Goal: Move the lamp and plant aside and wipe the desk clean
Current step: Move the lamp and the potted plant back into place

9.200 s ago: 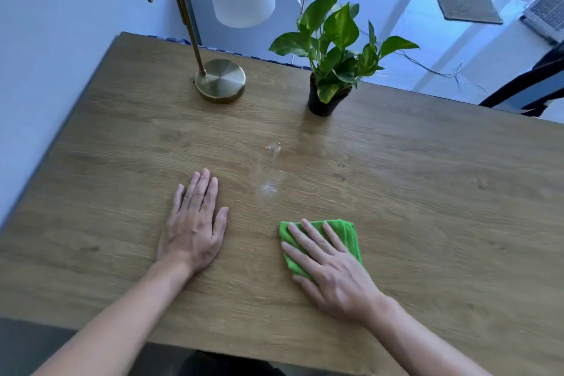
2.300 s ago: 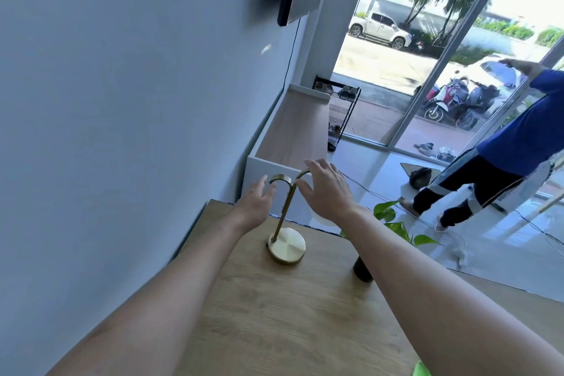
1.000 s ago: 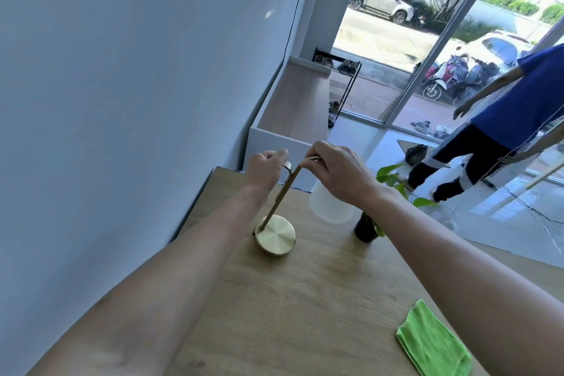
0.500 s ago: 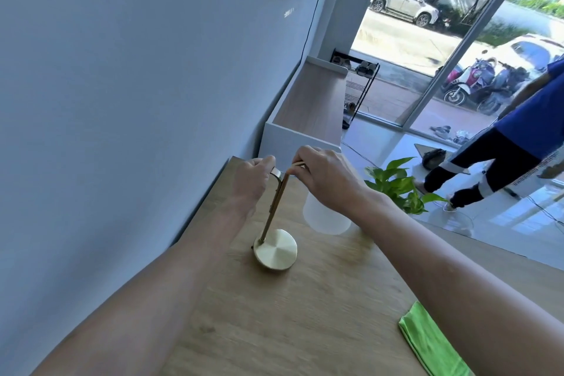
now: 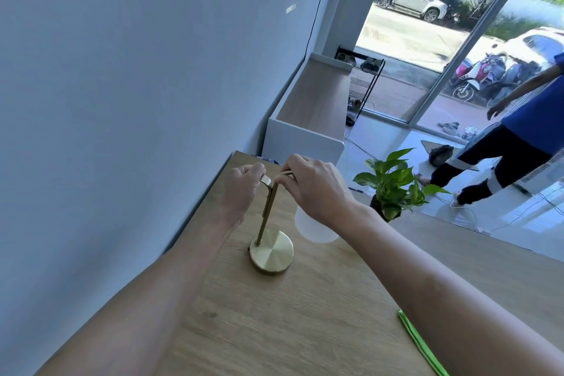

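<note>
The brass lamp stands near the far left corner of the wooden desk, its round base flat on the wood and its white shade hanging under my right wrist. My left hand is closed around the top bend of the stem. My right hand grips the curved arm just beside it. The potted plant sits at the desk's far edge, right of the lamp. A strip of the green cloth shows beside my right forearm.
A grey wall runs along the desk's left side. Beyond the far edge stands a white cabinet with a wooden top. A person in blue walks on the tiled floor at the right, near glass doors.
Both hands have stayed clamped on the lamp's top. The lamp's base has stayed near the left corner, while my view has shifted so that less of the cloth shows.
</note>
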